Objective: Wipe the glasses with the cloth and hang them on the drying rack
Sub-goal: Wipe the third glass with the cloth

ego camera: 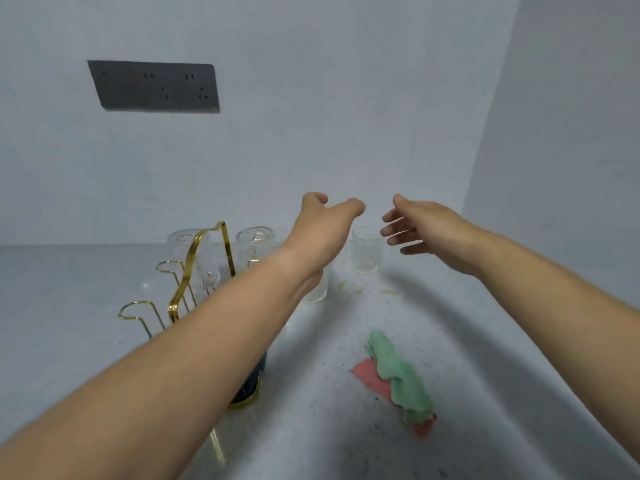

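A gold wire drying rack (194,271) stands at the left of the grey counter, with two clear glasses (254,245) hung upside down on its far pegs. A clear glass (366,250) stands upright near the back wall. Another glass (318,289) shows partly under my left wrist. A crumpled green and pink cloth (398,377) lies on the counter in front. My left hand (322,230) reaches forward above the glasses, fingers loosely curled, holding nothing. My right hand (419,226) hovers just right of the upright glass, fingers spread and empty.
A dark socket panel (156,86) sits on the back wall. A side wall (561,161) closes the right side. Yellowish specks (349,289) dot the counter (69,306) near the glasses. The rack's dark base (249,386) with its gold rim lies under my left forearm.
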A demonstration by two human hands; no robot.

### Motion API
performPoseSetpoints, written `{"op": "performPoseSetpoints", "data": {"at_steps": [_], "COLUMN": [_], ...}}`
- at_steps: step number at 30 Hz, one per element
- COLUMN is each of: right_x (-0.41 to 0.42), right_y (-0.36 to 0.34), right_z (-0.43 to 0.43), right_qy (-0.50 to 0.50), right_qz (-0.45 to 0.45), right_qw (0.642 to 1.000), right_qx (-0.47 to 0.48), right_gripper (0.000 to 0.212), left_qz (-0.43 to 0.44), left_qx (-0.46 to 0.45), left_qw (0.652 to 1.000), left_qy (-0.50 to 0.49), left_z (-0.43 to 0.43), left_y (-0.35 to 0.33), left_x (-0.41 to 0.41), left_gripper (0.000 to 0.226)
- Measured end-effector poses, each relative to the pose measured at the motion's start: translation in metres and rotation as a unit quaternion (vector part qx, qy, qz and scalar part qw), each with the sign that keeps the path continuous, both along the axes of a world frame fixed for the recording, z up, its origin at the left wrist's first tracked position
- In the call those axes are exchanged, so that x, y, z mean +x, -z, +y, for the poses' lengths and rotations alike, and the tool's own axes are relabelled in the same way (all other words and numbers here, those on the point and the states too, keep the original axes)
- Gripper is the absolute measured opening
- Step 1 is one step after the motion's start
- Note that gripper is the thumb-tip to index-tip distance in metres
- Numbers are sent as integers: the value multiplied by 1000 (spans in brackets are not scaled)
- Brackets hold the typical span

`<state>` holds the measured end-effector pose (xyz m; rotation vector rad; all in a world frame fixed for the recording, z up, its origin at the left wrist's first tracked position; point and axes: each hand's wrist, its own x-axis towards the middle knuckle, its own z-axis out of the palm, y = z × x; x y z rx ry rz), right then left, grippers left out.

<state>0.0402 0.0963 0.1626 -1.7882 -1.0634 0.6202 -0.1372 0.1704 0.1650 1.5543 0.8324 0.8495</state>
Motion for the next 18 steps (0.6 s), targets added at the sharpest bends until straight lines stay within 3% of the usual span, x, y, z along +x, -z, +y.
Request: {"op": "performPoseSetpoints", "data": {"at_steps": [8,18], "right_x": [6,-20], "right_y": [72,144], "right_z": [9,68], "right_qy": [-10,-73], "right_qz": [133,213], "right_qw": [991,974], "right_qx": [12,22], "right_gripper": [44,66], "left_qz": [33,35], "left_qx": [-35,-28], "left_qw": [990,985], "left_qy": [-136,-169], "left_z": [-1,44], "left_y": [109,159], "left_x": [22,39], "left_gripper": [90,104]}}
